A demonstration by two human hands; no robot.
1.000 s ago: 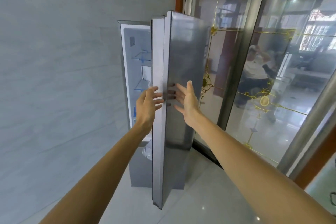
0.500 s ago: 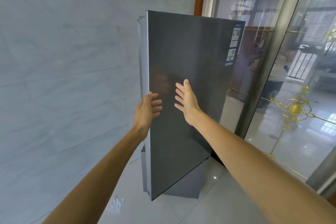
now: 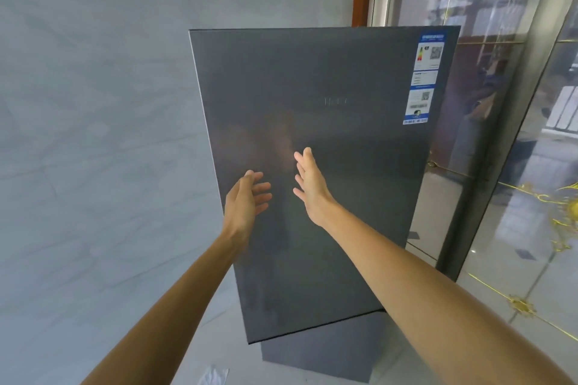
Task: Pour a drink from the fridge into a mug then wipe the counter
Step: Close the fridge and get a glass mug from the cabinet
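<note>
The dark grey fridge point(image 3: 344, 141) stands in front of me with its upper door flat and closed. Energy labels point(image 3: 423, 78) are stuck at the door's top right. My left hand point(image 3: 245, 200) hovers near the door's left edge with fingers straight and spread, holding nothing. My right hand point(image 3: 308, 184) is at the door's middle, fingers straight, at or just off the surface; contact is unclear. No drink or mug is in view.
A pale marble wall point(image 3: 93, 134) fills the left. Glass sliding doors with a metal frame point(image 3: 500, 134) and gold ornament stand close on the right. The fridge's lower section point(image 3: 322, 353) sits on a glossy tiled floor, with a white scrap point(image 3: 212, 377) lying beside it.
The fridge door has swung from open to closed, hiding the interior. Both hands followed it, fingers straight, and my view turned to face the door square on.
</note>
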